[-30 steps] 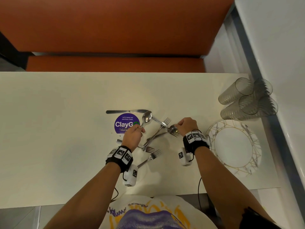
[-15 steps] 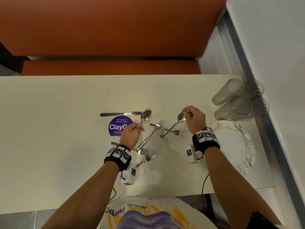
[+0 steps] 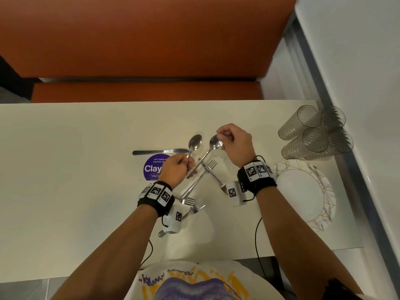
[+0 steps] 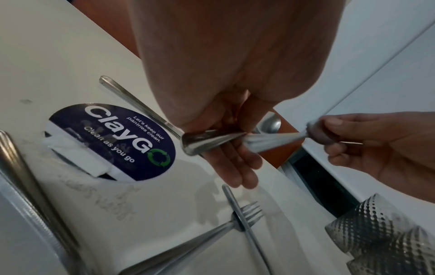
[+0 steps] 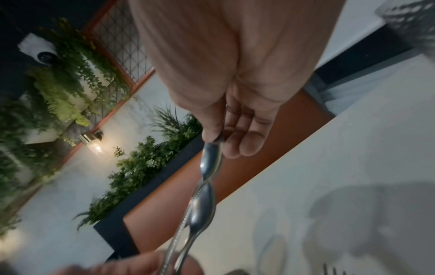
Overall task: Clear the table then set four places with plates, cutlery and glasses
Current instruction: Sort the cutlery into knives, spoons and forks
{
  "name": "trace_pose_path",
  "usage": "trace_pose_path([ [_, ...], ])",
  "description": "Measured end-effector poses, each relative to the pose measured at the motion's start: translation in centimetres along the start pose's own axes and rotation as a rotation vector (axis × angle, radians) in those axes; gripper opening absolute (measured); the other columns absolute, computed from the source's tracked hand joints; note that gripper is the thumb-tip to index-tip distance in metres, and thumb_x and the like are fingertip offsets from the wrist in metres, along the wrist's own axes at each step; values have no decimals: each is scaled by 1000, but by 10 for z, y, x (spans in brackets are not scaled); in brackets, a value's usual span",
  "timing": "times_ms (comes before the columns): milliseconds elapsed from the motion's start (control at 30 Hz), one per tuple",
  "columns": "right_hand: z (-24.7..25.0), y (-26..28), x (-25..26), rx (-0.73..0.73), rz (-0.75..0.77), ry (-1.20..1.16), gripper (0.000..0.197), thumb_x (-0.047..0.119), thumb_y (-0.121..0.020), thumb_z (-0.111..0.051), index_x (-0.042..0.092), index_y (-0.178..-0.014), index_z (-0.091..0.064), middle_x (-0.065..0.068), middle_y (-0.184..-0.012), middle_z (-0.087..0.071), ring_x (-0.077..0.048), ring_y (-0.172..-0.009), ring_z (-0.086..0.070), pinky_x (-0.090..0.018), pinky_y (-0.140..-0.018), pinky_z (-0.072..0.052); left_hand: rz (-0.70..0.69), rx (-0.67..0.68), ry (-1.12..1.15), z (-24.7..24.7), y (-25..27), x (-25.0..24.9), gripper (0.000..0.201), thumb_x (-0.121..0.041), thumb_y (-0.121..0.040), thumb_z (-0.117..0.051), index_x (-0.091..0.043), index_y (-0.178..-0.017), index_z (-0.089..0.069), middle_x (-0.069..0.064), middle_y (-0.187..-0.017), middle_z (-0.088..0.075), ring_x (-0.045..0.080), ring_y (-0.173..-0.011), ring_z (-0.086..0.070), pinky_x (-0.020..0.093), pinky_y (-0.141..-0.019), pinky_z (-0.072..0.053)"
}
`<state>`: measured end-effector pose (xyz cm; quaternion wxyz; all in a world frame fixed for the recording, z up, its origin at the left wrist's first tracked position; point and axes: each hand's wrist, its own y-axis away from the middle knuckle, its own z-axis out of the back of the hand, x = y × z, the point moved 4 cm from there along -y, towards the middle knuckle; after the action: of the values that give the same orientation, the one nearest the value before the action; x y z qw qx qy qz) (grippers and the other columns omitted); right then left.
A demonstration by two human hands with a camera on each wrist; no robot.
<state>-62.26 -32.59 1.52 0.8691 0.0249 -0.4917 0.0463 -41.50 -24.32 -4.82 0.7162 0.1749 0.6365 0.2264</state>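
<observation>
My left hand (image 3: 185, 163) grips the handle of a first spoon (image 3: 194, 142), whose bowl points away from me. My right hand (image 3: 223, 137) pinches the bowl of a second spoon (image 3: 216, 143) above the table. That spoon's handle slants down-left, and its end lies against my left fingers (image 4: 235, 167). In the left wrist view the second spoon (image 4: 270, 141) bridges both hands. In the right wrist view the two spoons (image 5: 204, 195) lie almost side by side. Two crossed forks (image 3: 208, 167) and two more forks (image 3: 191, 202) lie on the cream table (image 3: 75, 191). A knife (image 3: 160, 152) lies behind a purple sticker (image 3: 152, 168).
A white plate (image 3: 303, 191) with a gold line pattern sits at the right, near my right wrist. Several ribbed glasses (image 3: 313, 133) stand behind it against the wall ledge. An orange bench (image 3: 140, 89) runs along the far table edge.
My right hand has lifted the second spoon off the table and carried it left, so its handle reaches my left hand. The left hand has kept hold of its spoon.
</observation>
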Motion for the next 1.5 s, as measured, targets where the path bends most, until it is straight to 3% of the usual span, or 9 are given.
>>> trace_pose_path([
  [133, -32, 1, 7, -22, -16, 2, 8, 10, -90, -69, 14, -97, -69, 7, -83, -67, -4, -74, -63, -16, -70, -55, 49, 111, 63, -4, 10, -9, 29, -2, -105, -41, -3, -104, -70, 23, -86, -74, 35, -69, -73, 33, -57, -58],
  [333, -53, -1, 11, -39, -8, 109, 10, 12, -89, -71, 17, -97, -67, 2, -97, -63, -5, -70, -60, -5, -66, -45, 84, 85, 80, 2, 15, -8, 35, -3, -100, -43, -12, -104, -76, 13, -77, -69, 19, -47, -50, 21, -40, -30],
  [567, -75, -2, 12, 81, -44, 108, 11, 12, -93, -66, 12, -99, -75, 11, -80, -67, 2, -67, -61, -7, -66, -46, 109, 81, 90, 17, 11, 0, 38, -4, -96, -42, -11, -101, -78, 5, -67, -56, 14, -48, -37, 25, -46, -24],
  [700, -87, -2, 14, 71, -78, 52, 10, 9, -92, -66, 9, -94, -75, 8, -76, -70, -6, -62, -67, -15, -60, -54, 61, 78, 21, 33, 8, 5, 30, -9, -100, -46, -11, -103, -76, 5, -69, -61, 15, -48, -44, 23, -44, -32],
  [800, -97, 2, 10, 33, -157, -16, 9, 8, -92, -65, 7, -93, -74, -5, -79, -73, -19, -58, -70, -22, -52, -55, -61, 21, -212, 55, 5, 12, 12, -18, -96, -65, -21, -105, -72, -2, -77, -69, 8, -60, -60, 21, -57, -48],
  [867, -105, 6, 5, -4, -216, -55, 8, 9, -92, -65, 9, -92, -73, -6, -77, -73, -18, -54, -70, -26, -52, -57, -108, -46, -323, 75, 1, 20, 16, -14, -90, -72, -24, -101, -70, -1, -82, -70, 8, -71, -63, 16, -64, -50],
  [1033, -130, 20, -8, -16, -452, -92, 11, 13, -94, -65, 6, -100, -72, -11, -80, -75, -9, -49, -69, -19, -47, -54, -212, -129, -573, 122, -14, 37, 12, -14, -91, -73, -24, -98, -71, 0, -101, -69, 18, -88, -66, 31, -75, -58],
  [1167, -151, 30, -15, 58, -554, -87, 14, 16, -96, -65, 8, -107, -70, -9, -78, -76, -16, -59, -74, -27, -59, -62, -265, -193, -838, 138, -23, 42, 12, -25, -91, -75, -24, -103, -77, -3, -113, -65, 20, -103, -59, 36, -75, -52],
  [1500, -160, 31, -23, 34, -631, -35, 13, 14, -94, -67, 10, -106, -72, -11, -82, -76, -14, -57, -73, -20, -52, -57, -271, -195, -815, 137, -39, 44, 18, -8, -89, -73, -17, -103, -79, 0, -111, -69, 25, -108, -56, 43, -74, -56],
])
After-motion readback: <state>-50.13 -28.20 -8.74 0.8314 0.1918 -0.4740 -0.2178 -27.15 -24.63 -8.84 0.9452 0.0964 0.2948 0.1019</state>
